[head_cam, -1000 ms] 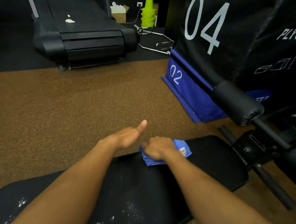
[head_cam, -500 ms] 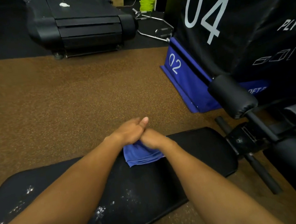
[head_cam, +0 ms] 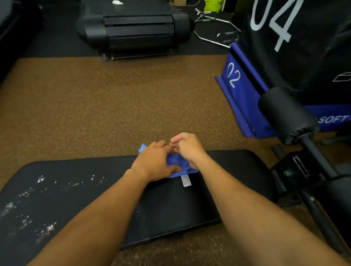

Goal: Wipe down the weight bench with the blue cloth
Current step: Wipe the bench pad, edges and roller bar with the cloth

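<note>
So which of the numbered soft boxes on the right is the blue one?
The low blue padded box marked 02, on the brown floor beside the bench. The tall black padded box behind it is marked 04 and has a green top.

Black padded bench [head_cam: 233, 187] on brown speckled floor [head_cam: 104, 111]. Blue cloth [head_cam: 177, 162] bunched at the bench's far edge, white tag [head_cam: 185, 180] trailing toward the near edge. White droplets [head_cam: 33, 209] scattered across the bench's left end. Both hands on the cloth.
</note>
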